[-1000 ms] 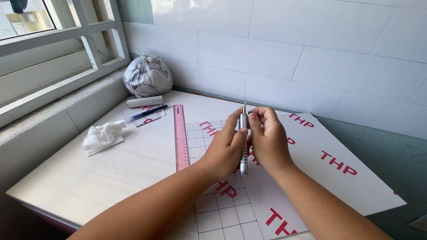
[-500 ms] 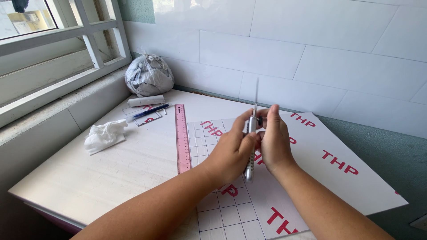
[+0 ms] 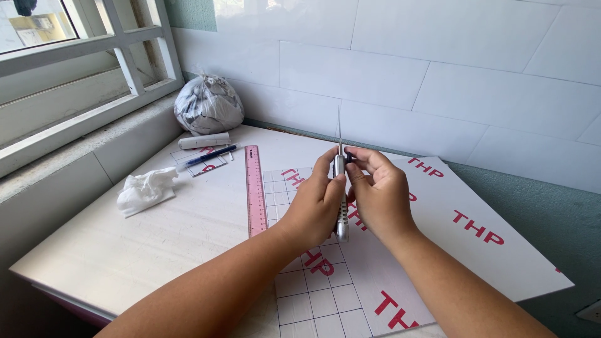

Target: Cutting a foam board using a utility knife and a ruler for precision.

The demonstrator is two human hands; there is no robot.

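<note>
Home craft corner — tiled wall (image 3: 400, 81), window (image 3: 81, 37), ruler (image 3: 253, 188).

From my remote view, a wall of large white glossy tiles (image 3: 400, 75) fills the background, with a green painted band (image 3: 551, 213) beneath it. At upper left a white-framed window (image 3: 94, 44) admits bright daylight above a pale stone sill (image 3: 81, 144). A white board worktop (image 3: 156, 238) occupies the foreground, its near edge trimmed in pink

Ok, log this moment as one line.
left hand: holds grey metal utility knife | right hand: on knife | blade: extended, upright | pink plastic ruler: beside
</note>
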